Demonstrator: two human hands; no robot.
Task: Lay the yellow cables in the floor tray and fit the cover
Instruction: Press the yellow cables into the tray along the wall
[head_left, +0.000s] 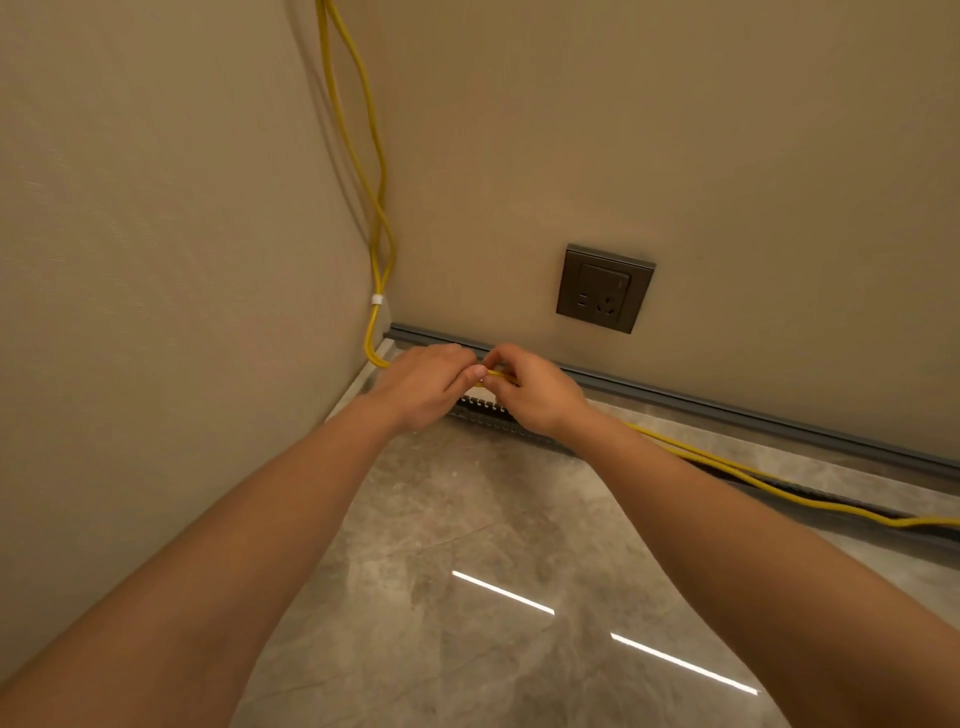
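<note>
Two yellow cables (378, 208) hang down the room's corner, bound by a white tie (377, 299), then bend onto the floor. My left hand (423, 382) and my right hand (535, 392) pinch the yellow cables side by side just above the slotted floor tray (480, 408), whose toothed edge shows under my hands. Past my right wrist the cables run on to the right (753, 475) along the dark tray channel (852, 506). A long grey strip (727, 408) lies against the wall base behind the tray; whether it is the cover I cannot tell.
A dark wall socket (604, 288) sits low on the far wall, above and right of my hands. Beige walls meet in the corner at left. The floor (467, 545) is glossy grey marble with light reflections.
</note>
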